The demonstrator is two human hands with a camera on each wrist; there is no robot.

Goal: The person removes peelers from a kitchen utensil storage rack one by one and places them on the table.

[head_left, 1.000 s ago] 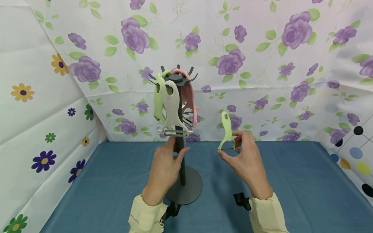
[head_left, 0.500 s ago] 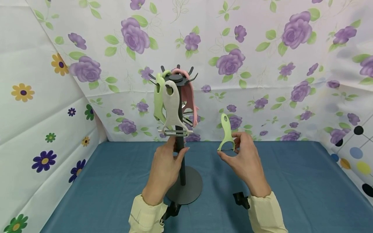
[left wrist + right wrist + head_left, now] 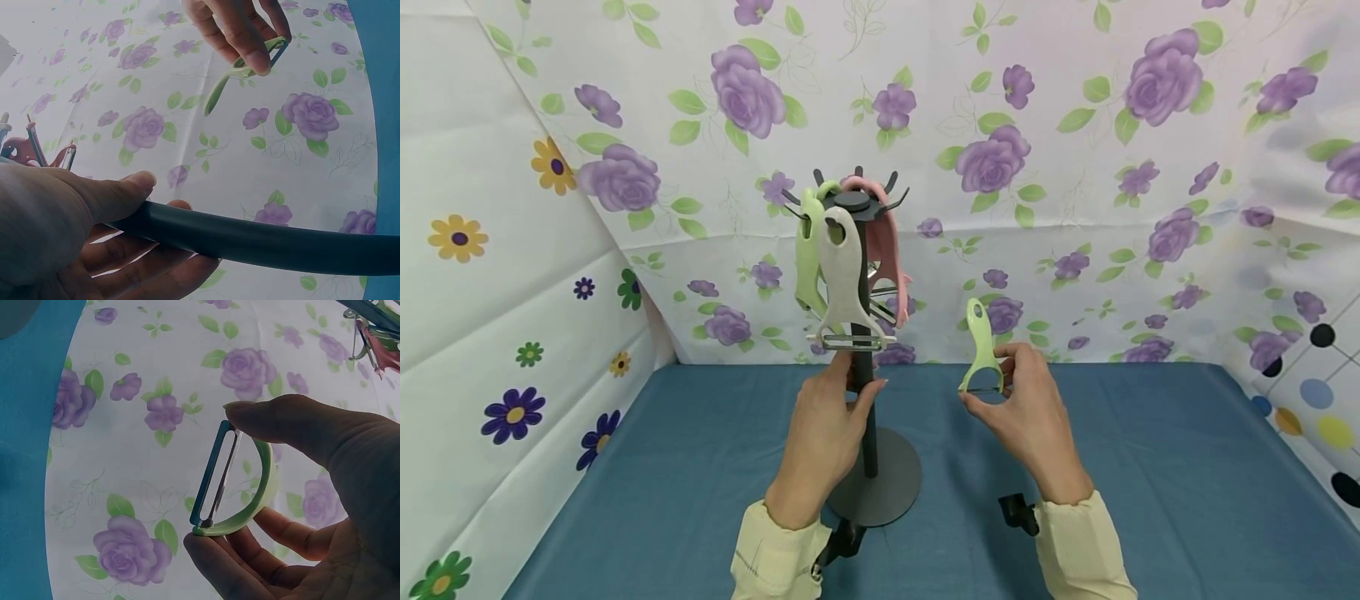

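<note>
While the right hand (image 3: 1030, 417) pinches it by its head, the light green peeler (image 3: 982, 340) rises above the thumb and fingertips, handle up and tilted slightly to the hand's left. The thumb presses one end of the fork and the fingers the other, so the metal blade (image 3: 224, 478) spans the gap between them. The peeler is held above the blue cloth (image 3: 700, 483), apart from everything but that hand.

Well to the left of the right hand, the left hand (image 3: 823, 421) grasps the dark post (image 3: 870, 437) of a stand, thumb on one side and fingers curled round the other. Below the left hand, the stand's round base (image 3: 895, 479) rests on the cloth. Just above that hand hangs a pale grey peeler (image 3: 844, 275), blade down; a green hanging peeler (image 3: 808, 258) is beside it on the left, and pink plastic (image 3: 887, 250) hangs on the right, overlapped so that I cannot tell how many pieces it is. Dark hooks (image 3: 892, 182) fan out above them. Behind both hands, a sheet with purple flowers (image 3: 1075, 200) forms the backdrop; cream sleeves (image 3: 1082, 542) cover both forearms.
</note>
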